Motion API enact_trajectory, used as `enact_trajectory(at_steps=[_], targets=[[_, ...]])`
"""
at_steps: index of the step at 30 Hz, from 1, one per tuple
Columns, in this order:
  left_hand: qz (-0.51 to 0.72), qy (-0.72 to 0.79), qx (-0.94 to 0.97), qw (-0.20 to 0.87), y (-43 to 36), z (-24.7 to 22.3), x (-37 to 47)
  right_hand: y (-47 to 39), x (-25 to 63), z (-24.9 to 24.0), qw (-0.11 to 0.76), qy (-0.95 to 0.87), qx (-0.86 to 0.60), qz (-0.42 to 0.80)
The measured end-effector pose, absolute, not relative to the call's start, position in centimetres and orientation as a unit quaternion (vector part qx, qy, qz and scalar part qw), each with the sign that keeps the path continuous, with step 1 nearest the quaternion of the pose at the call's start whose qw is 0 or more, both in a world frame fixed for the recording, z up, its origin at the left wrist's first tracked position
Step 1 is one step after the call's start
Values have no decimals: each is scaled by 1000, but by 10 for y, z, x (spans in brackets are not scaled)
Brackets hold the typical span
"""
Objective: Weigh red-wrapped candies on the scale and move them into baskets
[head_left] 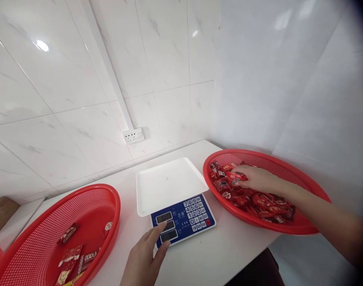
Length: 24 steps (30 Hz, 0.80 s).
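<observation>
My right hand (255,178) reaches into the right red basket (303,174), its fingers closed on a small red packet (237,177). Many similar red packets (267,204) lie beneath and around it. At the front left corner of the digital weighing scale (184,218), my left hand (147,254) rests with thumb and fingers apart, holding nothing. Its fingertips are over the scale's display panel. The scale's white tray (169,184) has nothing on it.
A second red basket (116,206) stands at the left with several packets (71,254) inside. Both baskets and the scale sit on a white table (205,254) against a tiled wall. A power socket (133,136) is on the wall; a cardboard box (2,212) is at far left.
</observation>
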<state>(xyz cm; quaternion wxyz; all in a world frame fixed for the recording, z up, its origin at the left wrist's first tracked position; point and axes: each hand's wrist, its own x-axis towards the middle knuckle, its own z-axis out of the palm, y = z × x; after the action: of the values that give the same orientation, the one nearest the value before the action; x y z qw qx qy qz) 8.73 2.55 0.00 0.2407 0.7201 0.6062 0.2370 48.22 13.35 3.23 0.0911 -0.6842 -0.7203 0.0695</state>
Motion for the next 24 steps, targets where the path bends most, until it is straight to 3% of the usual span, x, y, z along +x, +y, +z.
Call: enact_trajectory(at_steps=[6,8,13,17,24], targets=[[296,527,706,368,29,9,125,100,434,49,384,-602,-675,185],[341,495,674,429,28,11,143,86,400,44,427,-600,-632,240],[484,389,544,563,36,7,167,58,328,23,435,-649,-491,385],[554,377,460,583,41,6,155,53,312,14,426,-626,-419,501],[564,374,474,563,39,10,147,56,317,8,395,-618,-449,510]])
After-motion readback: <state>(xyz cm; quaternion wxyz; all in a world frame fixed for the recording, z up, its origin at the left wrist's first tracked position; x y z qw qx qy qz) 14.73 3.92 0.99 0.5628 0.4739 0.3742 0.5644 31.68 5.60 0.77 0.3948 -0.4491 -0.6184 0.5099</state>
